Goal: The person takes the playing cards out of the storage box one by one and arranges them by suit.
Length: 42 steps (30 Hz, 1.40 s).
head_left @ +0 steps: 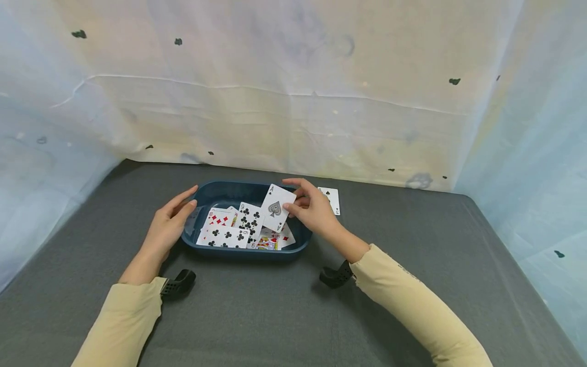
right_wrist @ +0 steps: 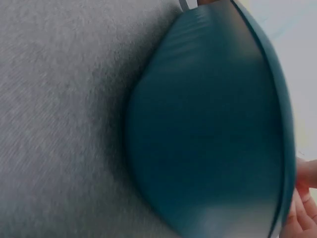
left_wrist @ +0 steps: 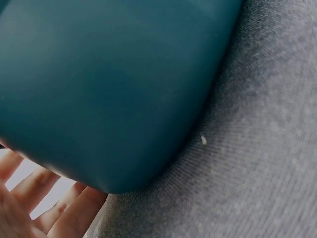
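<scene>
Here we see our right hand (head_left: 314,209) pinching the ace of spades (head_left: 276,208) between thumb and fingers, the card tilted above the far right part of the blue tray (head_left: 247,251). The card shows an "A" in its corner and one large spade. Our left hand (head_left: 168,224) rests with straight, relaxed fingers against the tray's left rim, holding nothing. Inside the tray lie loose face-up cards (head_left: 238,229), among them clubs, red diamonds and a court card. Just beyond the tray's far right corner, one single card (head_left: 331,200) lies on the grey desk (head_left: 275,316). From both wrist views we make out only the tray's outer wall.
</scene>
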Each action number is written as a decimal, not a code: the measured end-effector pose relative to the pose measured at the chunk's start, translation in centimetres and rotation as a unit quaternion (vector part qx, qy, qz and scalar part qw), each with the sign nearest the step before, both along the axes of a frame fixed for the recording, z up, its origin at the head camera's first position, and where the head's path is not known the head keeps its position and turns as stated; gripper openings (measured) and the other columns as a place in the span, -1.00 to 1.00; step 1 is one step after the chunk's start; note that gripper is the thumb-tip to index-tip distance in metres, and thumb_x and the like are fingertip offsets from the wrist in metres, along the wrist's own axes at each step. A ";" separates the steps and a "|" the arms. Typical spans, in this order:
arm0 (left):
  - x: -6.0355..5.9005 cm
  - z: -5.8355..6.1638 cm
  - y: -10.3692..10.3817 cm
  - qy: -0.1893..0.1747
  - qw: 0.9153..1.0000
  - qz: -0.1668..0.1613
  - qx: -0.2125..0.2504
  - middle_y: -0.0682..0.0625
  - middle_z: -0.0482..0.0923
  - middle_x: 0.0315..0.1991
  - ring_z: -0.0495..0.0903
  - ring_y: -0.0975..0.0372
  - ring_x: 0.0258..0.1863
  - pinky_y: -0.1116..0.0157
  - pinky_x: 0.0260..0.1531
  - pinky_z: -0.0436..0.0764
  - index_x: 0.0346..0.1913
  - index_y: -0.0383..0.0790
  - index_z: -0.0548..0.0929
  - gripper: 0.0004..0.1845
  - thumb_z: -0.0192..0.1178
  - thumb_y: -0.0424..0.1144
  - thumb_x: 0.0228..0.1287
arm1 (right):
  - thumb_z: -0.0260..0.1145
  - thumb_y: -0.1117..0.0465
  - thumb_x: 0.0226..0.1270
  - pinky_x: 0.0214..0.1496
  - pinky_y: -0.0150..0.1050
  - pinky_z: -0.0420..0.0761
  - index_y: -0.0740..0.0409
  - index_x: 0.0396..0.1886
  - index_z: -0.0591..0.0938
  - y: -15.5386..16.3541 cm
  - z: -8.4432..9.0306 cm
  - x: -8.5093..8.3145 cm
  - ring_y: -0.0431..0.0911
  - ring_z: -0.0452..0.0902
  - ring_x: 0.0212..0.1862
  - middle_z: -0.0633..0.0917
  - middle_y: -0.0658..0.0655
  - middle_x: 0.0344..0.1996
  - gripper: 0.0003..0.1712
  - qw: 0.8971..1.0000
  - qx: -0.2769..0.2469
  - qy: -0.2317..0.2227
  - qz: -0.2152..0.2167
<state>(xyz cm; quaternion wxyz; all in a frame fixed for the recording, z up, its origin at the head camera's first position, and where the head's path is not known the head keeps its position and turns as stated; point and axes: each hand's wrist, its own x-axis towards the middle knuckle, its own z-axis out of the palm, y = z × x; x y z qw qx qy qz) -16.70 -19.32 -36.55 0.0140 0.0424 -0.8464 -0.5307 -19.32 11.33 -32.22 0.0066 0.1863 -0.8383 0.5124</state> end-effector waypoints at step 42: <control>0.4 0.1 -0.7 -0.015 1.000 0.025 -0.005 -0.21 0.11 0.47 0.19 -0.17 0.38 -0.26 0.26 0.20 0.48 0.18 0.17 -0.40 -0.13 0.20 0.44 | 0.40 0.35 0.17 -0.23 -0.42 0.51 0.31 0.15 0.54 11.1 -5.1 0.9 -0.13 0.48 -0.22 0.57 0.26 -0.16 -0.48 0.993 0.073 -0.079 -0.056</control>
